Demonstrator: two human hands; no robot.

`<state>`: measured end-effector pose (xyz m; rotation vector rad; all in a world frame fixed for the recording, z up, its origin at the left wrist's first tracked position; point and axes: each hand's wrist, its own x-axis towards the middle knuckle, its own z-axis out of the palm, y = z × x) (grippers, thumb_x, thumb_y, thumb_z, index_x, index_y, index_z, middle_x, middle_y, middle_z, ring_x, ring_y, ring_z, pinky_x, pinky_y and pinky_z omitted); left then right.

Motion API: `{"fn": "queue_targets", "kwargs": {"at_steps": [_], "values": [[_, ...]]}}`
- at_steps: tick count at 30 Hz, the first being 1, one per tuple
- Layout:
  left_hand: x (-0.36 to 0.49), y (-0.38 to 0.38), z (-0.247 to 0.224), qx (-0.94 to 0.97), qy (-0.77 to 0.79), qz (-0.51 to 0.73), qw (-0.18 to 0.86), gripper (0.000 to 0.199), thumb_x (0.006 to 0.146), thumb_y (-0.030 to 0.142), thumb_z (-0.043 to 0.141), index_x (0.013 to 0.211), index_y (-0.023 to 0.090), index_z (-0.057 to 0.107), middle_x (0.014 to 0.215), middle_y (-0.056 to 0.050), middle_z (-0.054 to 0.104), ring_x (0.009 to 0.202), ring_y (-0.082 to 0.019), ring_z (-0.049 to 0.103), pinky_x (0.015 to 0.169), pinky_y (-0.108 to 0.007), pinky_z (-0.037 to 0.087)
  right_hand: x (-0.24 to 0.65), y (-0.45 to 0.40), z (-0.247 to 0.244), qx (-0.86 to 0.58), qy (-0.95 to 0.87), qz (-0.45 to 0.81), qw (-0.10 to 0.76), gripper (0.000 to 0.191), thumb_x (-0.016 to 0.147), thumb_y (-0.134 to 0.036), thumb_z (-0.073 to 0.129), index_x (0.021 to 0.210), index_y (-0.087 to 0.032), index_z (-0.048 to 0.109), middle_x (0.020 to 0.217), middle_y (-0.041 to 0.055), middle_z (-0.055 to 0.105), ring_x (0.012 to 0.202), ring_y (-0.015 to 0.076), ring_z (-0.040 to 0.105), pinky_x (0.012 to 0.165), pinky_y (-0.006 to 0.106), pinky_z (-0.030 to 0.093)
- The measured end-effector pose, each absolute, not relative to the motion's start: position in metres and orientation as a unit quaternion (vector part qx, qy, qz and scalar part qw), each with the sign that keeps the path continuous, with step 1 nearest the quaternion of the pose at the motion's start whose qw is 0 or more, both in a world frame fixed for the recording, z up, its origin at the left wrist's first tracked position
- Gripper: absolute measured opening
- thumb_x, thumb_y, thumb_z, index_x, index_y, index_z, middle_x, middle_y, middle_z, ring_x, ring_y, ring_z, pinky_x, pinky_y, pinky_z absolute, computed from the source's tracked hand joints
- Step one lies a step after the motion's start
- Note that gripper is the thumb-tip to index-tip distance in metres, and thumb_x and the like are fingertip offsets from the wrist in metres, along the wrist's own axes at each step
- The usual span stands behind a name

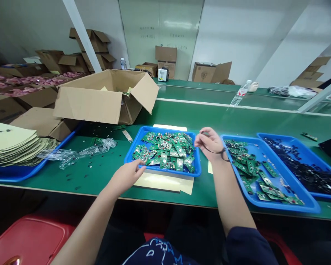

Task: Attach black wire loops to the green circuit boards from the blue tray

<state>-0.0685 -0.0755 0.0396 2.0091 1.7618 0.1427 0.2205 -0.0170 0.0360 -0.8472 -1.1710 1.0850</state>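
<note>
A blue tray (197,173) in front of me carries a heap of small green circuit boards (164,151). At its near left corner is my left hand (127,176), fingers extended and thumb a little apart, with nothing visible in it. My right hand (211,142) is raised by the tray's right edge, fingers curled into a pinch. Something small and dark shows at those fingertips, too little to name. A dark band (224,154) circles the right wrist. Under the tray lie pale yellow sheets (162,182).
To the right, a second blue tray (310,206) holds more circuit boards, and a third tray (287,137) holds black parts. Leftward are crumpled clear plastic (84,151), stacked yellow sheets (11,145) and an open cardboard box (89,105). A bottle (240,94) stands farther back.
</note>
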Motion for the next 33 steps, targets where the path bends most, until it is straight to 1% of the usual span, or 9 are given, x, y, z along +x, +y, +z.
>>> {"fn": "queue_targets", "kwargs": {"at_steps": [3,6,8,11,15,18,23,28,33], "values": [[-0.029,-0.050,0.042,0.745,0.641,0.065,0.171,0.029,0.085,0.035,0.039,0.096,0.016,0.058,0.084,-0.009,0.067,0.078,-0.025,0.064,0.064,-0.030,0.043,0.199,-0.001,0.025,-0.387,-0.504,0.481,0.604,0.029,0.065,-0.038,0.064,0.083,-0.022,0.049,0.059,-0.0053,0.060,0.050,0.0098,0.057,0.053,0.024,0.049],[0.000,-0.031,0.033,0.736,0.657,0.061,0.148,0.028,0.082,0.038,0.047,0.083,0.012,0.058,0.085,-0.018,0.065,0.084,-0.033,0.062,0.065,-0.035,0.043,0.188,0.006,0.013,-0.399,-0.509,0.485,0.589,0.030,0.065,-0.039,0.065,0.083,-0.020,0.051,0.057,-0.0048,0.061,0.050,0.0099,0.058,0.053,0.024,0.050],[0.010,-0.025,0.026,0.736,0.657,0.065,0.150,0.025,0.079,0.037,0.054,0.076,0.012,0.057,0.083,-0.019,0.064,0.083,-0.035,0.062,0.066,-0.036,0.043,0.186,0.007,0.006,-0.389,-0.509,0.488,0.593,0.029,0.067,-0.040,0.065,0.084,-0.019,0.052,0.058,-0.0044,0.061,0.049,0.0100,0.058,0.053,0.024,0.050],[0.014,-0.022,0.019,0.736,0.651,0.089,0.161,0.017,0.075,0.030,0.059,0.070,0.015,0.053,0.080,-0.016,0.064,0.082,-0.033,0.062,0.066,-0.036,0.042,0.187,0.004,-0.004,-0.370,-0.512,0.484,0.606,0.026,0.070,-0.039,0.063,0.084,-0.019,0.054,0.059,-0.0035,0.061,0.051,0.0105,0.058,0.054,0.025,0.051],[0.014,-0.015,0.024,0.738,0.626,0.150,0.204,0.016,0.075,0.020,0.054,0.064,0.019,0.042,0.071,-0.007,0.059,0.077,-0.027,0.060,0.065,-0.033,0.041,0.187,-0.001,-0.011,-0.376,-0.525,0.449,0.618,0.022,0.074,-0.038,0.060,0.085,-0.019,0.055,0.060,-0.0025,0.061,0.054,0.0115,0.058,0.054,0.027,0.051],[0.018,-0.001,0.033,0.737,0.582,0.212,0.272,0.020,0.079,0.023,0.049,0.065,0.020,0.036,0.066,-0.002,0.057,0.071,-0.021,0.060,0.063,-0.031,0.042,0.186,-0.004,-0.010,-0.400,-0.554,0.400,0.610,0.019,0.079,-0.035,0.055,0.090,-0.020,0.057,0.062,-0.0019,0.060,0.056,0.0123,0.058,0.057,0.027,0.051],[0.031,0.014,0.032,0.704,0.481,0.277,0.443,0.014,0.085,0.031,0.042,0.079,0.020,0.034,0.064,-0.001,0.062,0.058,-0.015,0.062,0.055,-0.027,0.046,0.181,-0.011,-0.006,-0.437,-0.614,0.296,0.587,0.017,0.083,-0.028,0.048,0.095,-0.020,0.058,0.067,0.0001,0.061,0.060,0.0144,0.061,0.061,0.029,0.052],[0.032,0.013,0.015,0.518,0.370,0.340,0.692,0.033,0.072,0.035,0.065,0.088,0.014,0.045,0.063,-0.002,0.064,0.054,-0.013,0.061,0.050,-0.022,0.045,0.175,-0.018,-0.006,-0.455,-0.649,0.242,0.559,0.021,0.085,-0.025,0.044,0.098,-0.018,0.060,0.069,0.0012,0.062,0.060,0.0135,0.061,0.063,0.027,0.053],[0.029,0.009,0.012,0.508,0.332,0.303,0.735,0.025,0.074,0.031,0.064,0.086,0.011,0.054,0.065,-0.002,0.064,0.056,-0.012,0.061,0.051,-0.021,0.047,0.176,-0.023,-0.007,-0.484,-0.662,0.228,0.525,0.025,0.088,-0.025,0.042,0.104,-0.018,0.059,0.073,0.0020,0.063,0.059,0.0127,0.061,0.062,0.026,0.052]]}}
